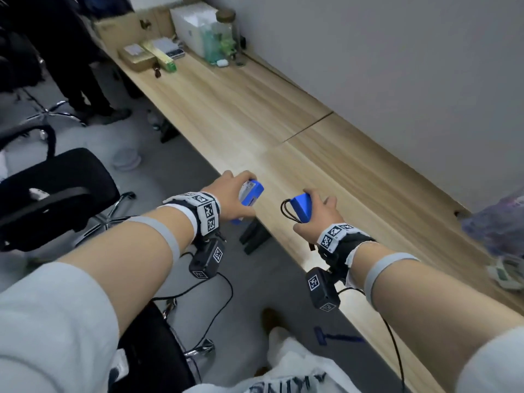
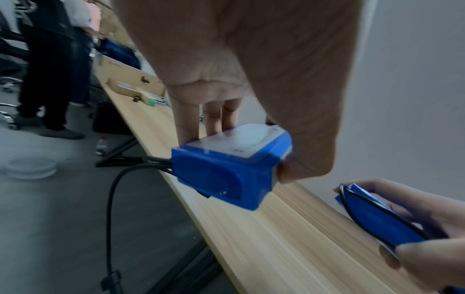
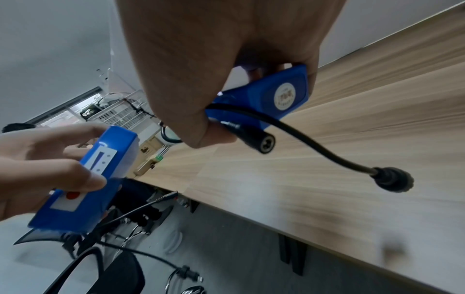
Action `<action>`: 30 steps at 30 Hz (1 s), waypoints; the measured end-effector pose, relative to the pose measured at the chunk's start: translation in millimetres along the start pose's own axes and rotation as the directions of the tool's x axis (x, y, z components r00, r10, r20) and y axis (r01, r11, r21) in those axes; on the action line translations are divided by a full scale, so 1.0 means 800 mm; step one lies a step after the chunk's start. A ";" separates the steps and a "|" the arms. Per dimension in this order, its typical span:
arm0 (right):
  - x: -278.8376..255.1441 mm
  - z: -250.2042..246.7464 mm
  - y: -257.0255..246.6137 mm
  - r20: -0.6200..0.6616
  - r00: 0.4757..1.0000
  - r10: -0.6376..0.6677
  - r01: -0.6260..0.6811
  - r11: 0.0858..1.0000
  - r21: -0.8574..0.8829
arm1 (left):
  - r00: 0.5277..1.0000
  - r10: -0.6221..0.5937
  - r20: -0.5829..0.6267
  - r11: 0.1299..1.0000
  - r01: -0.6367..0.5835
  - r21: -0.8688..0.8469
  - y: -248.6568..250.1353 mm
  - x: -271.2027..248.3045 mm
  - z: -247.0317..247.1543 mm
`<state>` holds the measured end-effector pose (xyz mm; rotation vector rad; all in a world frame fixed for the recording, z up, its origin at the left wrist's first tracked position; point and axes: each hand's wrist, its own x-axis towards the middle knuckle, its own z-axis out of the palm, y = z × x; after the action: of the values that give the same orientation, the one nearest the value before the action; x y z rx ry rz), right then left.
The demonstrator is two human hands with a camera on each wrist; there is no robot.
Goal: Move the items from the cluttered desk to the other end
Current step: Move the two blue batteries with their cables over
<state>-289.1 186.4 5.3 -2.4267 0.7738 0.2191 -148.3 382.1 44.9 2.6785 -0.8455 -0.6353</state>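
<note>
Your left hand (image 1: 232, 194) has its grip closed on a blue battery pack (image 1: 251, 194), thumb on one end and fingers on the other, holding it in the air over the near edge of the bench (image 1: 326, 171). Black leads (image 2: 113, 199) hang from the pack's outer end. Just beside it, your right hand (image 1: 320, 215) grips a second blue pack (image 1: 302, 207) with its looped black cable (image 3: 314, 143) pinned under the thumb; one round plug (image 3: 393, 180) dangles free below. Far beyond both grips, boxes (image 1: 141, 56) and a glass jar (image 1: 226, 35) crowd the bench's other end.
</note>
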 end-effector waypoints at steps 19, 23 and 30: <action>0.350 0.070 -0.306 0.201 0.955 -0.217 0.212 0.976 0.046 | 0.965 -0.252 -0.068 0.958 0.239 -0.158 -0.235 0.219 -0.185; 0.403 0.081 -0.374 0.204 0.952 -0.230 0.228 0.973 0.033 | 0.958 -0.268 -0.104 0.945 0.241 -0.220 -0.295 0.264 -0.226; 0.520 0.104 -0.504 0.144 0.979 -0.147 0.144 0.989 0.031 | 0.959 -0.235 -0.155 0.915 0.164 -0.369 -0.423 0.388 -0.311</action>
<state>284.7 302.8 -1.9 -2.4042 0.5284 0.3246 361.6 495.7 35.4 2.4589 -0.3630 -0.4982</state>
